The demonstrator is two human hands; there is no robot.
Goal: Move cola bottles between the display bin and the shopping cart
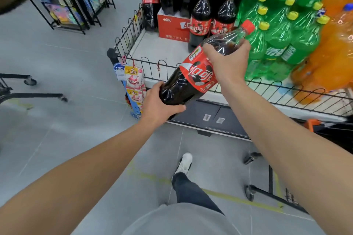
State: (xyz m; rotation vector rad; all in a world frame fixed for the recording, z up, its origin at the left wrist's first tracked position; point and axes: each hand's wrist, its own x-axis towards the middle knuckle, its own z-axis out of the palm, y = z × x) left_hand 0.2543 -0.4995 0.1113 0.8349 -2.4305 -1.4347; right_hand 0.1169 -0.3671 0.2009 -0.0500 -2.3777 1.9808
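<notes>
Left hand: the left hand (pixel 159 104) cups the rounded base of a large cola bottle (pixel 193 80), fingers curled up round the dark bottom, thumb lying along the near side.
Right hand: the right hand (pixel 227 63) grips the same bottle from above at its shoulder, just past the label, fingers wrapped over the far side.
Bottle position: held in the air between both hands, tilted, base low and to the left, neck high and to the right, over the front wire rail of the display bin (pixel 191 71).
Bottle look: clear plastic, glossy, filled with near-black cola; ribbed, lobed base; the upper shoulder shows clear plastic with liquid pooled lower down.
Label: a red wrap with white characters and a black-and-white football motif, plus a small white and yellow patch near its top edge.
Cap: a red screw cap (pixel 248 26), ridged at the side.
Bin: a pale flat floor edged by a low black wire fence of looped arches, on a dark cabinet base.
Stock in bin: upright cola bottles (pixel 200 23) with matching labels, a red carton (pixel 172 27), green soda bottles (pixel 277 30) with yellow caps, orange soda bottles (pixel 332 49).
Bin corner: hanging snack packets (pixel 134 84) with price tags.
Floor: smooth grey tiles (pixel 76 74).
Lower right: black cart frame (pixel 271 191) with wheels.
</notes>
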